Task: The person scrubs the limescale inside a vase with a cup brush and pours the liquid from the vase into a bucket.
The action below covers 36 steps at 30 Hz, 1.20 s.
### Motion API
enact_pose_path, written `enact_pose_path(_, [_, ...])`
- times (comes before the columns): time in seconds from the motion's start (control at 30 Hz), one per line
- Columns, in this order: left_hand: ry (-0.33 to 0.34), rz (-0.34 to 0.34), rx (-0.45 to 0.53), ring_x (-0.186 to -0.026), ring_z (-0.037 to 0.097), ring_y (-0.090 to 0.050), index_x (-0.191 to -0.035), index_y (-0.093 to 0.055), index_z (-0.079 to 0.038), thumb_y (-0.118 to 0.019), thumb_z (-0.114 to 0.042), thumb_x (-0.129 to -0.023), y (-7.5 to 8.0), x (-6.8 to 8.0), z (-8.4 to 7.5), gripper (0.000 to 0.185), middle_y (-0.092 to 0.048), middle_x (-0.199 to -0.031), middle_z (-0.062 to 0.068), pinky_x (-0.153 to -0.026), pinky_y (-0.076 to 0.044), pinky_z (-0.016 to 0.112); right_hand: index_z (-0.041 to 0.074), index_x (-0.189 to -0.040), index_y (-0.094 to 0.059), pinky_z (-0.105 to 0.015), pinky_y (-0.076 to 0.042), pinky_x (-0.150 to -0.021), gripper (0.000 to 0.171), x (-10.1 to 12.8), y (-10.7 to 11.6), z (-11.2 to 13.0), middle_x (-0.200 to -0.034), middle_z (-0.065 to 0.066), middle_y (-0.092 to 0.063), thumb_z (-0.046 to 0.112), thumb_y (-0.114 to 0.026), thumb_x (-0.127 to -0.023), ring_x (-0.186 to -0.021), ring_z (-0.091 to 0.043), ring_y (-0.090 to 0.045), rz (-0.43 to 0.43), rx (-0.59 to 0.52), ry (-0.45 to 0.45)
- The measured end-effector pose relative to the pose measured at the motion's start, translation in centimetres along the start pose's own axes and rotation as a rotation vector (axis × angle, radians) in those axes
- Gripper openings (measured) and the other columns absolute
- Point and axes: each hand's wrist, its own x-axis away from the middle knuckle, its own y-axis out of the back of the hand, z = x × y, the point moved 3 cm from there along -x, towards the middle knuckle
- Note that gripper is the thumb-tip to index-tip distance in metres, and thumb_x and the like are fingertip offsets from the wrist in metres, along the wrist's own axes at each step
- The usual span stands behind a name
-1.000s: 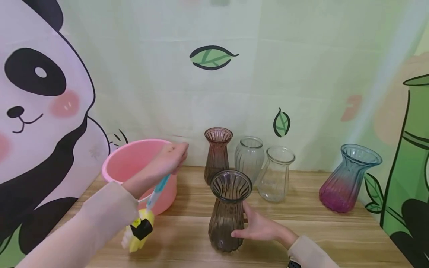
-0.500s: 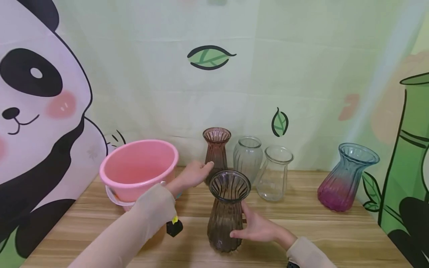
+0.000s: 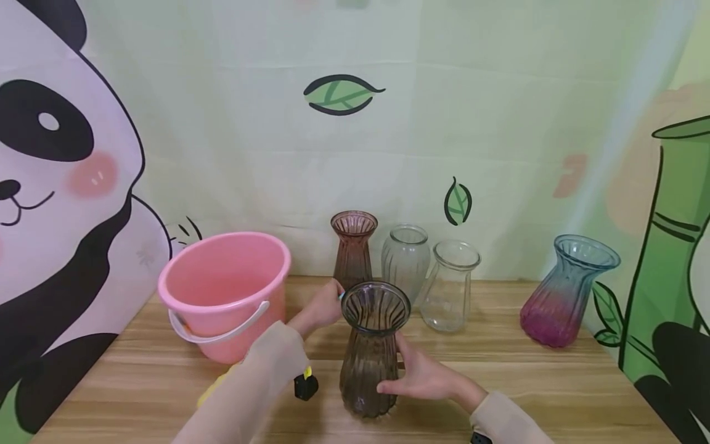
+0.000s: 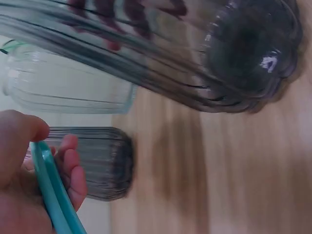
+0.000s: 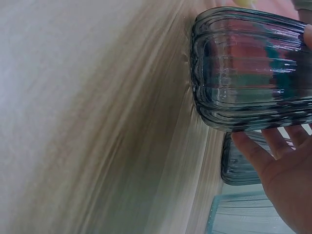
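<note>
A smoky grey ribbed glass vase (image 3: 370,364) stands upright near the table's front middle. My right hand (image 3: 424,373) grips its lower body from the right; in the right wrist view, fingers (image 5: 253,151) and thumb lie on opposite sides of the glass. My left hand (image 3: 324,305) is just left of the vase's neck, apart from it. It holds a brush by its teal handle (image 4: 51,187), the thumb pressing on the handle. The brush's yellow head (image 3: 213,388) shows partly behind my left sleeve; the rest is hidden in the head view.
A pink bucket (image 3: 224,271) with a white handle stands at left. Behind the grey vase are a brownish vase (image 3: 354,246) and two clear vases, one ribbed (image 3: 406,262), one plainer (image 3: 448,296). A blue-purple vase (image 3: 566,296) stands at right, before the printed backdrop (image 3: 499,92).
My left hand has moved right and down with the brush, from before the bucket to beside the grey vase. My right hand keeps its hold on the vase. The view shifts slightly.
</note>
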Motion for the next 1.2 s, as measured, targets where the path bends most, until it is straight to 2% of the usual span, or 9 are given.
enact_pose_path(0.17, [-0.018, -0.009, -0.05, -0.073, 0.026, -0.057, -0.085, -0.059, 0.003, -0.059, -0.01, -0.078, -1.8, 0.3, 1.0, 0.015, -0.062, -0.079, 0.014, -0.064, -0.047, 0.036, 0.009, -0.143, -0.016, -0.032, -0.044, -0.094, 0.092, 0.1, 0.0, 0.0, -0.135, -0.011, -0.042, 0.036, -0.073, -0.076, -0.121, -0.026, -0.046, 0.0, 0.0, -0.002])
enact_pose_path(0.33, [-0.038, 0.001, -0.155, -0.075, 0.03, -0.06, -0.081, -0.064, -0.001, -0.057, -0.013, -0.078, -3.3, 1.1, 1.6, 0.014, -0.066, -0.085, 0.017, -0.061, -0.048, 0.04, 0.01, -0.143, -0.016, -0.032, -0.042, -0.096, 0.092, 0.1, -0.3, 0.0, -0.135, -0.01, -0.043, 0.037, -0.072, -0.076, -0.121, -0.025, -0.047, 0.0, 0.007, 0.02])
enact_pose_path(0.47, [0.03, 0.007, -0.193, -0.078, 0.033, -0.06, -0.083, -0.064, 0.001, -0.061, -0.012, -0.075, -4.3, 1.4, 2.4, 0.015, -0.065, -0.087, 0.019, -0.065, -0.048, 0.043, 0.012, -0.143, -0.018, -0.033, -0.041, -0.097, 0.091, 0.2, -0.4, 0.0, -0.134, -0.008, -0.044, 0.039, -0.072, -0.076, -0.12, -0.024, -0.047, -0.009, 0.028, 0.015])
enact_pose_path(0.6, [0.093, -0.03, -0.208, -0.083, 0.038, -0.061, -0.085, -0.063, 0.001, -0.067, -0.015, -0.072, -5.6, 1.1, 3.5, 0.021, -0.064, -0.089, 0.021, -0.067, -0.049, 0.046, 0.011, -0.143, -0.019, -0.035, -0.041, -0.098, 0.09, 0.3, -0.3, 0.1, -0.136, -0.01, -0.043, 0.039, -0.072, -0.076, -0.121, -0.025, -0.047, -0.011, 0.034, -0.003])
enact_pose_path(0.73, [0.047, -0.057, -0.227, -0.077, 0.037, -0.062, -0.082, -0.062, -0.002, -0.066, -0.017, -0.072, -6.6, 0.9, 4.2, 0.018, -0.065, -0.085, 0.02, -0.059, -0.048, 0.043, 0.011, -0.143, -0.021, -0.039, -0.04, -0.099, 0.088, 0.3, -0.3, 0.2, -0.137, -0.013, -0.042, 0.038, -0.072, -0.076, -0.122, -0.026, -0.046, -0.017, 0.033, -0.016])
enact_pose_path(0.83, [0.022, -0.059, -0.22, -0.075, 0.037, -0.063, -0.075, -0.062, -0.004, -0.064, -0.015, -0.072, -6.4, 1.1, 3.8, 0.012, -0.066, -0.082, 0.02, -0.056, -0.048, 0.042, 0.012, -0.143, -0.022, -0.041, -0.038, -0.099, 0.088, 0.3, -0.3, 0.1, -0.136, -0.012, -0.043, 0.038, -0.072, -0.076, -0.123, -0.026, -0.045, -0.023, 0.021, -0.031])
enact_pose_path(1.03, [0.049, -0.023, -0.221, -0.074, 0.032, -0.062, -0.076, -0.062, -0.006, -0.063, -0.017, -0.075, -5.6, 1.8, 2.7, 0.012, -0.066, -0.083, 0.017, -0.059, -0.048, 0.041, 0.011, -0.144, -0.019, -0.042, -0.038, -0.099, 0.091, 0.4, -0.4, 0.0, -0.137, -0.014, -0.042, 0.037, -0.072, -0.076, -0.124, -0.027, -0.044, -0.031, -0.004, -0.059])
enact_pose_path(1.13, [0.051, -0.018, -0.162, -0.07, 0.024, -0.058, -0.077, -0.061, -0.007, -0.064, -0.016, -0.076, -4.9, 1.8, 2.5, 0.01, -0.064, -0.081, 0.013, -0.057, -0.047, 0.038, 0.011, -0.145, -0.016, -0.04, -0.037, -0.099, 0.092, 0.4, -0.5, -0.1, -0.138, -0.015, -0.041, 0.036, -0.072, -0.076, -0.124, -0.028, -0.044, -0.034, -0.019, -0.057])
enact_pose_path(1.2, [0.017, -0.026, -0.139, -0.07, 0.022, -0.056, -0.079, -0.061, -0.006, -0.064, -0.014, -0.075, -4.2, 2.0, 2.0, 0.009, -0.062, -0.081, 0.012, -0.057, -0.046, 0.036, 0.011, -0.145, -0.015, -0.039, -0.036, -0.099, 0.092, 0.4, -0.6, -0.1, -0.139, -0.015, -0.039, 0.035, -0.071, -0.077, -0.124, -0.028, -0.043, -0.031, -0.041, -0.052])
